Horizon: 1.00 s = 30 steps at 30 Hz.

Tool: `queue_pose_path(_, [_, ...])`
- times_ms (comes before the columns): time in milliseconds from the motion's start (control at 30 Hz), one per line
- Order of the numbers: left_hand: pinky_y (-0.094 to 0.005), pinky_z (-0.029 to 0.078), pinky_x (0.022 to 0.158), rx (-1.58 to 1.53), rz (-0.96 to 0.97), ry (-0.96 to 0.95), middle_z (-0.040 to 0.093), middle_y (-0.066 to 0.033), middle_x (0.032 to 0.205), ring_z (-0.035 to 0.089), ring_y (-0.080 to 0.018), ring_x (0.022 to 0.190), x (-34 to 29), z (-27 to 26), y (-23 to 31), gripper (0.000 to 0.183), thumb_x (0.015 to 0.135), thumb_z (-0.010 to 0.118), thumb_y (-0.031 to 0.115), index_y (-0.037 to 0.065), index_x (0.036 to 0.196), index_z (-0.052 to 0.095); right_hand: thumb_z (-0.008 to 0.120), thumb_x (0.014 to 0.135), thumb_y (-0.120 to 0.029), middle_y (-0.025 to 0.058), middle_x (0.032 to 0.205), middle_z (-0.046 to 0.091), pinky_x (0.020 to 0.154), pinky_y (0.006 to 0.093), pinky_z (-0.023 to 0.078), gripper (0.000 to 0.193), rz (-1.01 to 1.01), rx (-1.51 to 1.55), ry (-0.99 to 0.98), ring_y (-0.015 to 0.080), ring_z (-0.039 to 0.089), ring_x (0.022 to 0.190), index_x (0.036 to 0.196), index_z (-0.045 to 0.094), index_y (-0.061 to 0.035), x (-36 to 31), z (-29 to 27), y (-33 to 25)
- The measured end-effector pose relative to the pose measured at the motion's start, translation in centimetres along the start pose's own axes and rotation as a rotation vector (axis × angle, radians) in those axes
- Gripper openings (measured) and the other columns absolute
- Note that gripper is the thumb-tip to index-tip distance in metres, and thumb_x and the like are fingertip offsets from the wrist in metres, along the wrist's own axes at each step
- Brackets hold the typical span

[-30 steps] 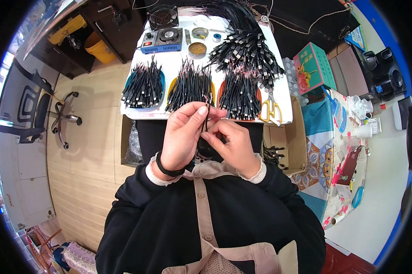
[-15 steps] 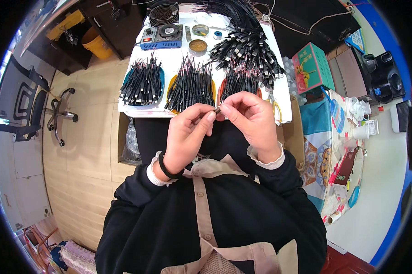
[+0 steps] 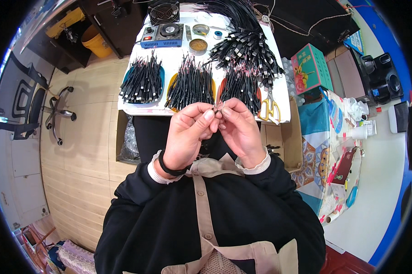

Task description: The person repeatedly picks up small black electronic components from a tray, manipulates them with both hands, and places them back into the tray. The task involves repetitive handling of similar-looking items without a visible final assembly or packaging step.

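My left hand [image 3: 190,129] and my right hand [image 3: 240,129] meet just in front of the table's near edge. Between their fingertips is a small dark cable end [image 3: 217,110] with fine wires sticking up from it. Thumb and forefinger of each hand are pinched on it; most of the piece is hidden by the fingers. Beyond them lie bundles of short black cables with bare wire ends: one in a blue tray [image 3: 162,81], one in a yellow tray [image 3: 172,83], one in a red tray [image 3: 222,86].
Yellow-handled scissors [image 3: 271,109] lie at the table's right corner. Behind the trays stand a blue soldering device with a fan [image 3: 161,36], a round tin [image 3: 198,45], a solder spool [image 3: 218,35] and a large cable pile [image 3: 247,50]. A cardboard box [image 3: 292,141] stands below right.
My right hand has drawn in toward the left and turned more upright, uncovering the scissors. The fine wires now show above the fingertips. My left hand has hardly moved.
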<state>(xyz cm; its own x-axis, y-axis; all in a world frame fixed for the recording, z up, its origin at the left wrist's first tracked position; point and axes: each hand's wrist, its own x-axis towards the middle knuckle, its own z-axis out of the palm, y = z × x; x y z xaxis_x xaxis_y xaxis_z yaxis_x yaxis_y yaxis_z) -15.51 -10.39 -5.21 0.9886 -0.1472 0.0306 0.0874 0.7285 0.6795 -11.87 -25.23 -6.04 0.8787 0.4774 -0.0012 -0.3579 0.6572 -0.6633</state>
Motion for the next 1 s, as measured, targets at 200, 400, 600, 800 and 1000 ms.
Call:
queue_pose_path(200, [-0.0176,0.028,0.051,0.229,-0.010,0.057,0.059,-0.0031,0.075,0.038,-0.0033,0.057,-0.2,0.2,0.3,0.015,0.098,0.052,0.007,-0.003,0.102,0.062,0.060,0.095,-0.010,0.0050,0.094,0.065,0.079,0.0238,0.048,0.016,-0.056,-0.214,-0.018,0.0103,0.060,0.086,0.107,0.060,0.0003,0.1,-0.2,-1.9])
queue_pose_path(400, [-0.0181,0.027,0.050,0.107,-0.051,0.026,0.059,-0.0022,0.073,0.036,-0.0032,0.054,0.0,0.1,0.1,0.016,0.099,0.052,0.009,-0.003,0.100,0.062,0.061,0.094,-0.008,0.0051,0.092,0.066,0.079,0.0250,0.049,0.014,0.030,-0.113,0.008,0.0111,0.061,0.085,0.106,0.061,-0.0006,0.0,-0.5,-1.6])
queue_pose_path(600, [-0.0182,0.025,0.048,-0.054,-0.252,-0.057,0.058,-0.0037,0.070,0.032,-0.0033,0.051,-0.2,-0.4,0.9,0.021,0.099,0.050,0.013,-0.003,0.095,0.063,0.061,0.094,-0.007,0.0063,0.096,0.064,0.081,0.0279,0.051,0.014,0.118,-0.104,-0.018,0.0136,0.062,0.084,0.105,0.060,0.0009,-0.1,-0.3,-1.7])
queue_pose_path(800, [-0.0186,0.023,0.046,-0.077,-0.346,-0.129,0.058,-0.0055,0.070,0.031,-0.0030,0.049,-0.3,-1.0,1.2,0.023,0.098,0.049,0.012,-0.004,0.093,0.063,0.063,0.093,-0.007,0.0057,0.091,0.065,0.077,0.0257,0.051,0.014,0.082,-0.358,0.001,0.0127,0.063,0.080,0.103,0.061,0.0022,-0.3,0.4,-2.7])
queue_pose_path(1000, [-0.0177,0.025,0.047,-0.056,-0.266,-0.167,0.060,-0.0058,0.073,0.034,-0.0024,0.051,-0.3,-0.9,0.9,0.021,0.098,0.051,0.011,-0.006,0.097,0.064,0.061,0.093,-0.007,0.0054,0.090,0.063,0.073,0.0263,0.051,0.012,0.115,-0.195,-0.015,0.0133,0.061,0.077,0.101,0.060,0.0018,-0.5,0.8,-2.5])
